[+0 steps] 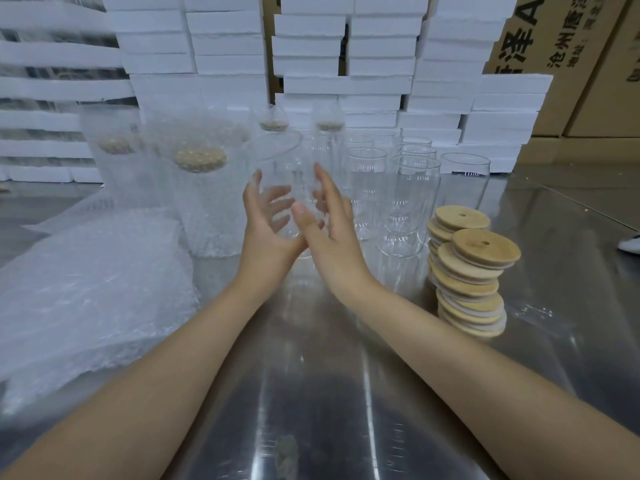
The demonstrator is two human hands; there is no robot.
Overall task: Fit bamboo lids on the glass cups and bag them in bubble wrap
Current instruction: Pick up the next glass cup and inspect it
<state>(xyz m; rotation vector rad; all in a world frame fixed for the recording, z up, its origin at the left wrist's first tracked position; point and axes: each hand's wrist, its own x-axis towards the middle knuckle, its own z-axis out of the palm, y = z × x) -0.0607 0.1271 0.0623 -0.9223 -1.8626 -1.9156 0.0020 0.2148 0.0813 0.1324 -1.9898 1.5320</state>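
- Held glass cup (pixel 277 168) was off the table, tilted, mouth up and away, between both hands at centre. No lid on it; nothing inside.
- Left hand (pixel 266 223): fingers curved round the far side of the cup, seen through the glass; thumb up along the near wall.
- Right hand (pixel 332 220): palm and nearly straight fingers lay flat against the cup's right side, thumb across the front. It pressed rather than clasped.
- Judgement: step in hand was readying this cup for a lid. Best to keep one hand round the body, free the right for the lid stack (pixel 467 271) just to the right, then seat a lid square on the rim and press evenly. Bare glass looked slippery.
- Standing cups (pixel 412 202) behind the hands: upright, empty, unlidded.
- Bagged cups (pixel 201 188) at left: each upright inside a bubble wrap bag, lid on.
- Spare bubble wrap bags (pixel 93 289) lay heaped flat at near left on the metal table (pixel 311 375).
- Foam boxes (pixel 228 46) stacked behind: closed, contents not visible.
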